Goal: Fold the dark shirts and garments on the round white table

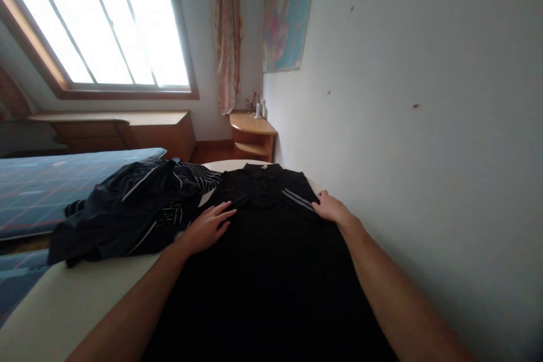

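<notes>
A black polo shirt [263,226] lies spread out in front of me, its collar at the far end. Grey stripes run across its right sleeve. My right hand [333,206] pinches the edge of that sleeve between thumb and fingers. On the left, my left hand [210,227] rests flat on the shirt near the other sleeve, fingers stretched out. Beside it lies a heap of dark clothes [127,203] with white piping and stripes. Shirt and heap both rest on a cream padded surface [106,283].
A white wall [403,181] rises close on the right. Behind the heap is a blue plaid mattress [85,178]. A small corner shelf [252,124] holding small items stands at the back, and a wooden desk [156,119] sits under the window [106,22].
</notes>
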Demonstrator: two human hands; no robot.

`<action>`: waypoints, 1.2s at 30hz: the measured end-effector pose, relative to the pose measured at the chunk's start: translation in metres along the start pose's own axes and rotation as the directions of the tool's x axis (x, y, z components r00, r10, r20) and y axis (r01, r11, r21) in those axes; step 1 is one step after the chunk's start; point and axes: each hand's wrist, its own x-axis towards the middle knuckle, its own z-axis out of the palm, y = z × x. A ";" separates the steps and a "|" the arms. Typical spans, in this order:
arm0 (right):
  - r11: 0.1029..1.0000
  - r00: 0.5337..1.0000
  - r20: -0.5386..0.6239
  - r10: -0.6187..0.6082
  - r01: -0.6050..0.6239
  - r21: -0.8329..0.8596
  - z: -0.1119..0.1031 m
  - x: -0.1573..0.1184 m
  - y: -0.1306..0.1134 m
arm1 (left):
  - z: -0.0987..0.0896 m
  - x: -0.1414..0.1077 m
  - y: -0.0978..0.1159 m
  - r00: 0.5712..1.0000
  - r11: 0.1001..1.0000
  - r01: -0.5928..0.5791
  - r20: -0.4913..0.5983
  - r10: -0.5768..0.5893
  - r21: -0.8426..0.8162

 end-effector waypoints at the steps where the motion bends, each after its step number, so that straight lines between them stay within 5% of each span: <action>1: 1.000 1.000 0.002 -0.007 0.007 0.009 0.000 -0.001 0.003 | 0.000 0.000 0.000 1.000 1.000 0.000 0.000 0.000 0.002; 9: 0.985 0.985 -0.146 -0.091 0.110 0.130 -0.016 -0.023 0.016 | -0.003 0.000 0.002 1.000 1.000 0.002 -0.009 -0.002 -0.004; 16: 0.912 0.940 -0.247 -0.236 0.302 0.279 -0.037 -0.033 -0.034 | -0.001 -0.001 0.001 1.000 1.000 0.004 0.001 -0.004 -0.004; 24: 0.830 0.899 -0.145 -0.414 0.438 0.345 -0.010 -0.048 -0.100 | 0.000 -0.001 0.000 1.000 1.000 -0.002 -0.026 0.002 -0.018; 29: 0.807 0.879 -0.056 -0.474 0.459 0.372 0.010 -0.057 -0.100 | -0.002 -0.001 0.003 1.000 1.000 0.000 -0.019 0.000 -0.019; 36: 0.814 0.850 0.070 -0.522 0.472 0.339 -0.002 -0.067 -0.083 | 0.001 0.000 -0.001 0.999 0.999 -0.007 -0.035 0.005 -0.033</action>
